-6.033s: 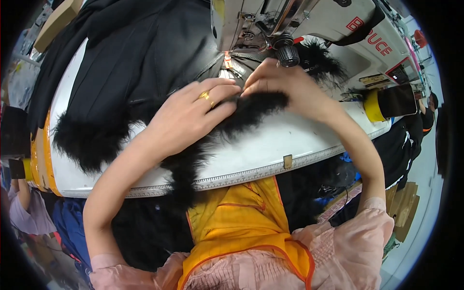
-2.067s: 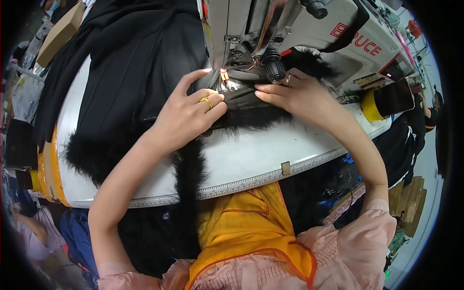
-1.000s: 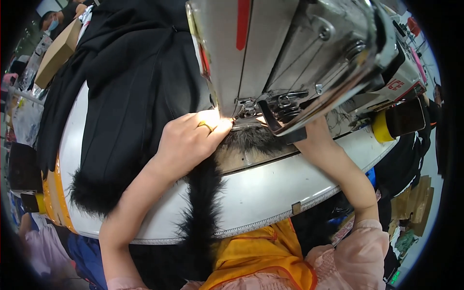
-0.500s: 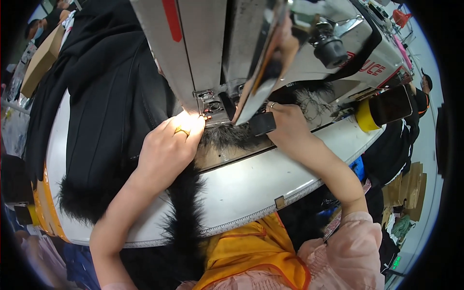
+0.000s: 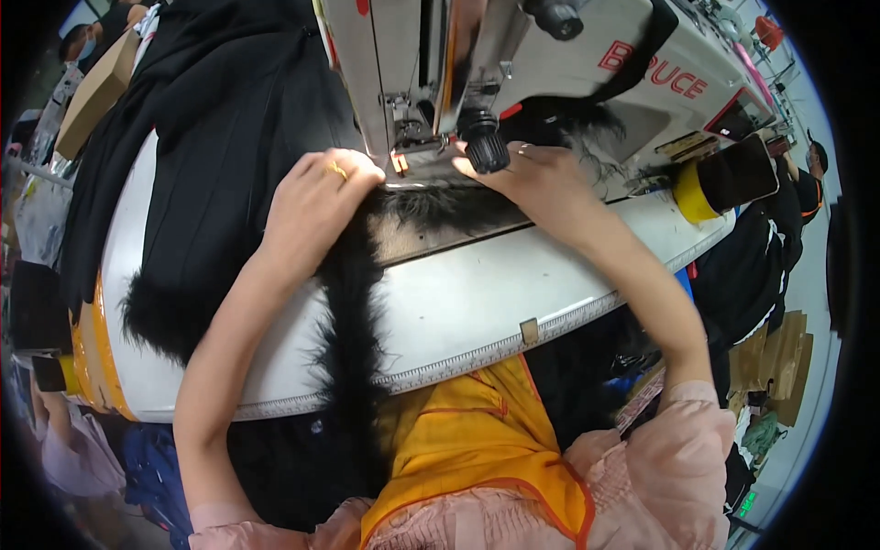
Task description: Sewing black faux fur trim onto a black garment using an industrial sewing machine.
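Note:
A white sewing machine (image 5: 632,78) stands ahead of me, its presser foot (image 5: 400,165) lit by a small lamp. Black fur trim (image 5: 440,207) lies along the front of the foot, and a strip of it hangs over the table edge below my left wrist. My left hand (image 5: 310,206), a ring on one finger, is closed with its fingertips pinching the trim just left of the foot. Right of the foot, my right hand (image 5: 545,188) bends over the trim, thumb toward the needle area; a black knob (image 5: 484,142) hides part of its fingers.
A black garment (image 5: 215,174) is heaped on the white table (image 5: 467,293) at left. Along the table's front edge runs a measuring tape (image 5: 467,357). A yellow roll (image 5: 697,200) sits by the machine at right. Other people (image 5: 92,41) are in the background.
The whole view has shifted, so the machine and both hands sit higher in the picture. The bright glare on my left fingers has faded. Both hands stay beside the presser foot.

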`<action>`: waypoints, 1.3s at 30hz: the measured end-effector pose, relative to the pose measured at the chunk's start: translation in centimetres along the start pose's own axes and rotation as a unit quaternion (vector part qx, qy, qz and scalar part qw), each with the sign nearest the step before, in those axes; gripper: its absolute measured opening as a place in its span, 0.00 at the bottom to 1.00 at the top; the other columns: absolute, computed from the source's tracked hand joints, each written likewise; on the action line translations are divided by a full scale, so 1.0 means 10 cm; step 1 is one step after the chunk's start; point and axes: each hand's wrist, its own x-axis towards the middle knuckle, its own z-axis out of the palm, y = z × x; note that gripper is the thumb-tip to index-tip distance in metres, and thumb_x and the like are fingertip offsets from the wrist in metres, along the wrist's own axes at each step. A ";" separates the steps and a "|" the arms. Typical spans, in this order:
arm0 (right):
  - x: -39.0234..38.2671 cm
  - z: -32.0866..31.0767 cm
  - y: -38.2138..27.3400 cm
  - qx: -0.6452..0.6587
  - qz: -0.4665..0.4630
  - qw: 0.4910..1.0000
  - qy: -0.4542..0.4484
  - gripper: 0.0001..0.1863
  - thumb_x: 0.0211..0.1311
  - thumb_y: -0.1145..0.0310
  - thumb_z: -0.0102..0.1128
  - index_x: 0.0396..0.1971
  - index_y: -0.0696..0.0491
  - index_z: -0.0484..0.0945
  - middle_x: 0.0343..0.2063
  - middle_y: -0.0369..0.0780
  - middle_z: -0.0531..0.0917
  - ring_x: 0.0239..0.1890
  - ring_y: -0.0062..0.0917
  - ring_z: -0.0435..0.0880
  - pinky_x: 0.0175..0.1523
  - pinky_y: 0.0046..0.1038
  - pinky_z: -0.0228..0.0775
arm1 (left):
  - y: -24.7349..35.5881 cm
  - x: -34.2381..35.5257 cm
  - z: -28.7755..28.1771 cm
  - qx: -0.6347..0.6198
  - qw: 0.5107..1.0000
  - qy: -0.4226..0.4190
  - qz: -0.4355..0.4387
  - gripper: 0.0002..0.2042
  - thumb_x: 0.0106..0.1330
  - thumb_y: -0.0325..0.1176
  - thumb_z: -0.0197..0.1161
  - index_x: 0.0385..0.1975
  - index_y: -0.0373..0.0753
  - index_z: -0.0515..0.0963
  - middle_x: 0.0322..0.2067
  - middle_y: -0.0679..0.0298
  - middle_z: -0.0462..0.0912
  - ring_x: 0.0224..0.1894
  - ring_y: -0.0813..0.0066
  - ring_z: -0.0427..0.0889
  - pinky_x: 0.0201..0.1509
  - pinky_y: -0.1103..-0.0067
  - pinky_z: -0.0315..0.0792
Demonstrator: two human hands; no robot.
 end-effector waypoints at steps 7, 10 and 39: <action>-0.01 -0.30 -0.07 -0.093 -0.070 0.992 -0.045 0.22 0.47 0.72 0.51 0.47 0.49 0.74 0.51 0.32 0.73 0.40 0.21 0.77 0.36 0.22 0.73 | 0.29 -0.09 -0.15 0.088 0.995 -0.036 0.041 0.18 0.51 0.26 0.54 0.44 0.35 0.73 0.41 0.63 0.77 0.46 0.72 0.75 0.52 0.78 0.67; 0.15 -0.20 -0.22 -0.003 -0.079 0.996 -0.033 0.22 0.48 0.72 0.51 0.48 0.49 0.72 0.53 0.32 0.71 0.41 0.21 0.77 0.35 0.21 0.73 | 0.34 -0.09 -0.09 0.052 0.999 -0.008 -0.006 0.16 0.51 0.26 0.54 0.42 0.35 0.74 0.41 0.64 0.77 0.47 0.72 0.75 0.50 0.79 0.67; 0.00 0.13 -0.01 0.064 0.032 0.996 0.051 0.13 0.49 0.69 0.58 0.37 0.50 0.77 0.43 0.30 0.77 0.29 0.16 0.75 0.27 0.15 0.70 | 0.14 0.10 0.11 0.107 0.991 0.069 0.047 0.09 0.48 0.27 0.58 0.30 0.37 0.78 0.31 0.68 0.77 0.36 0.76 0.76 0.36 0.82 0.70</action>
